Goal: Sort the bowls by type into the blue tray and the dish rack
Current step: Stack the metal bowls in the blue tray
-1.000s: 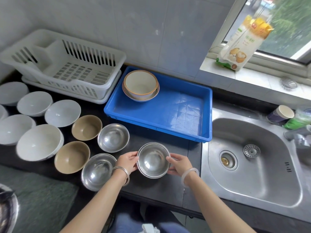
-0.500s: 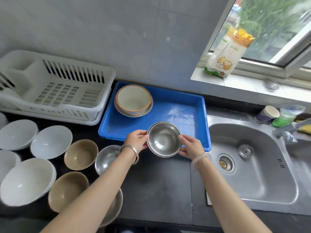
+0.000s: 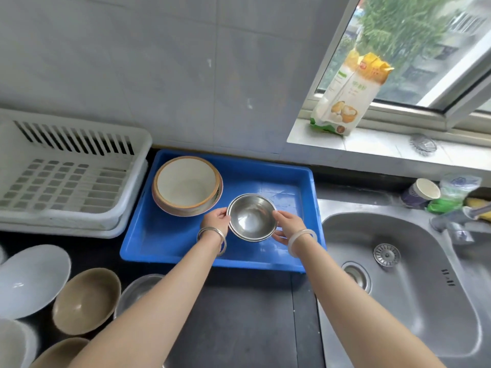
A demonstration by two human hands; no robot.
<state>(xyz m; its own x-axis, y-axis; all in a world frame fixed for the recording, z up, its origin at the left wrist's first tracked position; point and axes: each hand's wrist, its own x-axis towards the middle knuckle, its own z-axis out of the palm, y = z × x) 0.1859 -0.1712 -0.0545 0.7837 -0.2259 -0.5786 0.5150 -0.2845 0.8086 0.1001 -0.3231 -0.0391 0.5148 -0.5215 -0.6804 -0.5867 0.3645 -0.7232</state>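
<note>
Steel bowl (image 3: pixel 251 217) was shiny polished metal; blue tray (image 3: pixel 164 243) looked smooth glossy plastic; dish rack (image 3: pixel 66 181) was matt white plastic; sink (image 3: pixel 411 314) was brushed metal; countertop (image 3: pixel 239 314) looked dark matt; white bowl (image 3: pixel 29 280) was glossy.

The dark surface (image 3: pixel 239 322) runs across the lower frame. At upper left a white dish rack (image 3: pixel 79 140) sits on it against the tiled wall. Just beside the rack, at centre, is a blue tray (image 3: pixel 164 259). At lower left, bowls stand open side up: a white bowl (image 3: pixel 29 280), a tan bowl (image 3: pixel 85 301), a second tan bowl (image 3: pixel 62 353) at the bottom edge, and a steel bowl (image 3: pixel 138 286) partly hidden by an arm. A steel sink (image 3: pixel 403 309) is set into the surface at right.
</note>
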